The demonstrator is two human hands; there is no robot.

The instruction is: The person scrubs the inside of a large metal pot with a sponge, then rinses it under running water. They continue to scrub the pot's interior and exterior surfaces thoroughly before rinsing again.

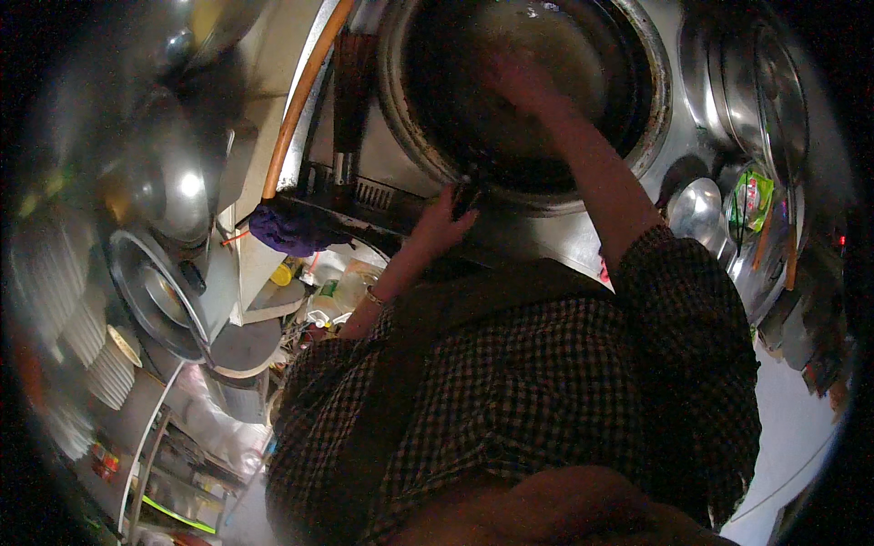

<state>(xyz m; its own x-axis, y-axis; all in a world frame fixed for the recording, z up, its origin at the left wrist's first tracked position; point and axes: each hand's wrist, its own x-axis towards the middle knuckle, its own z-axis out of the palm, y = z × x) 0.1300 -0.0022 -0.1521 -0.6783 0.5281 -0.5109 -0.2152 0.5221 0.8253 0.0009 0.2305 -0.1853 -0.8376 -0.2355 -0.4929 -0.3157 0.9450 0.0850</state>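
Observation:
A large dark wok (437, 116) sits at the top of the view, inside a worn metal ring (659, 109). My left hand (444, 228) is at its near rim, thumb and fingers around a dark handle (467, 196). Deep inside the bowl is my right hand (522, 78), reaching over the near right side. Blur and shade hide its fingers, so whether it holds anything is unclear. The bottom of the wok looks brownish and wet, with a glint near the top.
A long wooden handle (307, 95) and a dark bamboo brush (351, 95) lie left of the wok. Purple cloth (290, 228) hangs at the stove edge. Metal basins (741, 89), a ladle (695, 205) and a green packet (751, 200) stand right. Metal bowls (160, 293) line the left.

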